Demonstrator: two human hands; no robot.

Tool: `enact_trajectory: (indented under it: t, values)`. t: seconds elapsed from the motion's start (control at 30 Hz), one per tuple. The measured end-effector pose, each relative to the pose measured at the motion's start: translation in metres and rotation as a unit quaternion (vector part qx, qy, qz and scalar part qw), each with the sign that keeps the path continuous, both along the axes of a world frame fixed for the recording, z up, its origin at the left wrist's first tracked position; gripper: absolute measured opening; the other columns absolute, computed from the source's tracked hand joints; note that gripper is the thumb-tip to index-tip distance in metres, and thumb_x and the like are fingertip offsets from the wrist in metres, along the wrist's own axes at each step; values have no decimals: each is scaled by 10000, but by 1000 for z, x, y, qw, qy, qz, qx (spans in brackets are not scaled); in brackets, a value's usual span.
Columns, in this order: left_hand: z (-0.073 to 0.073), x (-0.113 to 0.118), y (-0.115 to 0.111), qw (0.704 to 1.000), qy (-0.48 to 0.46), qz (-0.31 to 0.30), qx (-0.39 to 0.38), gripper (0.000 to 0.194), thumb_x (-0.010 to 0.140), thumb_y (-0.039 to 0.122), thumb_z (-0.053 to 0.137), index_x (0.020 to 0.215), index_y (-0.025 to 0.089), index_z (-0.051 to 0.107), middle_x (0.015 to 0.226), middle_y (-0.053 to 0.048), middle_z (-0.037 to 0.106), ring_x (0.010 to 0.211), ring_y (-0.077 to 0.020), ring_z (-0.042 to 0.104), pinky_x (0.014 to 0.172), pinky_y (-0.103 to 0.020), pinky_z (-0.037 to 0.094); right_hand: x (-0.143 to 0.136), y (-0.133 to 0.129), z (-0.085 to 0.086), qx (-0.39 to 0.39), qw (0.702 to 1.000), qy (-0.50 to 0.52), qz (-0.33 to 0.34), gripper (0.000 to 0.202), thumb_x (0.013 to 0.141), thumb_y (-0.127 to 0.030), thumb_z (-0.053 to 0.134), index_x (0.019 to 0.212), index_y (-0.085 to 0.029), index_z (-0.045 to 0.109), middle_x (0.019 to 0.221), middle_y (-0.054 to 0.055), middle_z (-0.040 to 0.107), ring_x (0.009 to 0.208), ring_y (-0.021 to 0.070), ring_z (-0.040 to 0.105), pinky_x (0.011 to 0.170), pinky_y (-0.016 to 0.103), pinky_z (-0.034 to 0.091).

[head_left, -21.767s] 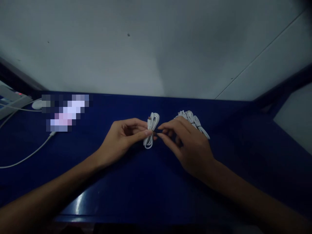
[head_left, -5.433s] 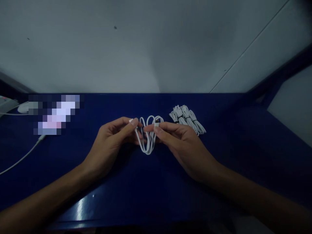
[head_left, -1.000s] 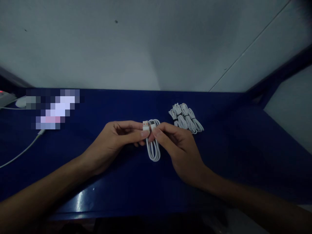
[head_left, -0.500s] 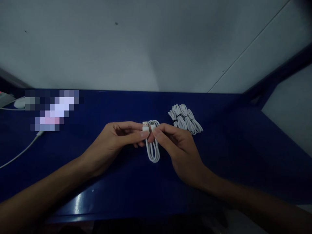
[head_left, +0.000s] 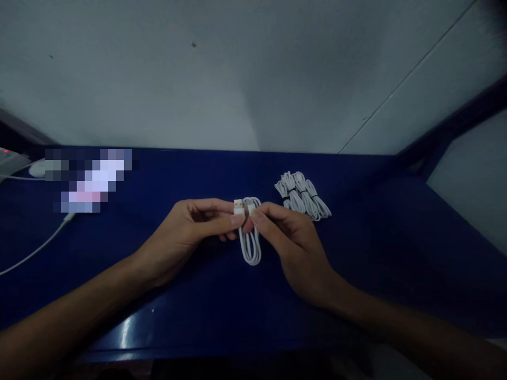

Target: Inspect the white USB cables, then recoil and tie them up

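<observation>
A coiled white USB cable [head_left: 251,250] hangs in an oval loop between my two hands, above the blue table. My left hand [head_left: 198,221] pinches it with thumb and forefinger just below the USB plug, whose metal end points away from me. At the other side my right hand [head_left: 289,237] is closed on the second connector and the coil's right edge. The middle of the coil is partly hidden behind my fingertips. Beyond my right hand lies a pile of white cables [head_left: 303,195], bundled with black ties.
A pixelated bright object [head_left: 97,179] lies at the back left, with a white cord [head_left: 43,248] running from it. Beside it is a white rounded item [head_left: 37,169] with a cord. A pale wall [head_left: 222,95] rises behind the blue table [head_left: 222,306].
The whole view has shifted slightly. Both hands keep the same grip on the coiled cable, with hardly any visible movement.
</observation>
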State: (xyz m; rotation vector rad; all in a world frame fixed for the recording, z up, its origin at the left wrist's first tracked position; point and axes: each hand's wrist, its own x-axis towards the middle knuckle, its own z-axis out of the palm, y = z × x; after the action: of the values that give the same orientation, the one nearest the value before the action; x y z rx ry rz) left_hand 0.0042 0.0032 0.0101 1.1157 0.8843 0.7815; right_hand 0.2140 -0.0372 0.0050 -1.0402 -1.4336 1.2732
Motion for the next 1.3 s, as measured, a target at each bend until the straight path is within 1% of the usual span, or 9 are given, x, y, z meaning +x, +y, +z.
enact_trajectory:
  t: [0.27,0.4,0.5,0.73,0.9,1.03,1.2,1.3]
  values:
    - [-1,-1,1,1000,1,-8,0,40,956,214,867,990,215,888,920,-14,810,807,-100,678,768,-183,542,1,3,-1,-2,1000,11,3,313,1141,-364,598,926,-236,786,795,-7,670,719,138,570,603,278,452]
    - [0,0,1,1000,-5,-6,-9,63,954,216,871,1013,228,890,920,-4,817,799,-90,681,771,-174,544,1,2,-1,-4,1000,22,9,304,1138,-331,605,903,-231,771,822,-8,702,710,128,577,602,273,458]
    - [0,0,1,1000,0,-5,-16,49,950,223,877,997,229,892,915,-6,817,794,-89,685,772,-176,547,1,2,-1,-1,1000,27,10,305,1137,-316,606,895,-227,768,805,-15,689,699,119,576,614,267,470]
    - [-3,-2,1,1000,1,-9,-10,39,962,227,867,995,234,886,925,-4,815,798,-88,686,782,-179,549,1,3,0,-3,1000,26,16,300,1134,-334,605,907,-223,767,828,-5,700,734,131,589,642,278,483]
    - [0,-1,1,1000,6,-8,-15,57,940,273,896,980,233,891,899,-5,803,786,-90,667,764,-180,544,0,4,2,-10,999,31,16,300,1130,-308,602,890,-215,755,830,-5,711,731,129,597,642,276,485]
    - [1,0,1,1000,4,-8,-15,71,935,271,900,994,233,892,913,-10,802,790,-94,663,771,-185,545,0,4,2,-7,999,36,19,301,1134,-301,599,894,-215,759,827,-9,700,767,127,622,695,273,506]
    - [1,1,2,1000,9,-10,-13,60,942,274,893,973,224,888,912,-18,798,797,-102,659,771,-191,544,2,2,2,-21,999,23,14,308,1139,-340,596,898,-219,747,804,-11,682,717,131,572,623,279,457]
    - [3,1,1,1000,8,-10,-13,60,940,273,895,973,225,890,916,-20,800,794,-101,658,769,-192,543,2,1,2,-18,1000,22,13,310,1139,-342,599,893,-216,740,801,-12,674,721,129,567,632,279,462]
